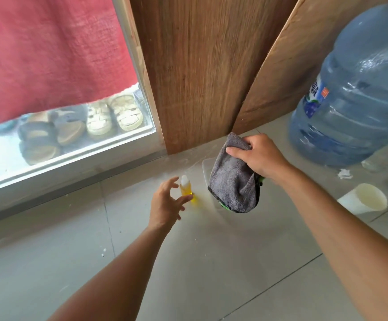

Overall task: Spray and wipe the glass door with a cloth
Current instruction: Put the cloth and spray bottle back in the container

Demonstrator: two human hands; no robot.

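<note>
The small clear plastic bottle of yellow liquid with a white cap (186, 186) stands upright on the grey tiled floor (211, 262), its long axis vertical. The left hand (167, 202) is right beside it, on its 8 o'clock side. The left fingers (174, 180) are spread wide in a loose cup and hold nothing; the index reaches over toward the cap, and the thumb tip lies across the lower body at about 5 o'clock of the bottle. Whether any finger already touches the plastic I cannot tell.

The right hand (260, 156) is off at the bottle's 2 o'clock and farther from it. Its fingers are closed on the top edge of the grey microfibre cloth with a dark hem (233, 181), which hangs down limp, with something green showing at its lower right edge. Behind the cloth, part of a clear plastic container (205, 167) shows on the floor.

The glass door pane in its pale metal frame (77, 144) lies at 10 o'clock from both hands, with a red fabric curtain (49, 47) covering its upper part and sandals (116, 114) visible through the bare lower strip.

As I judge it, the left hand is the nearer one and is set to take the bottle: the fingers need to close inward around the upright body from the 8 o'clock side. Light and narrow as the bottle is, it could tip toward 2 o'clock if nudged first.
</note>
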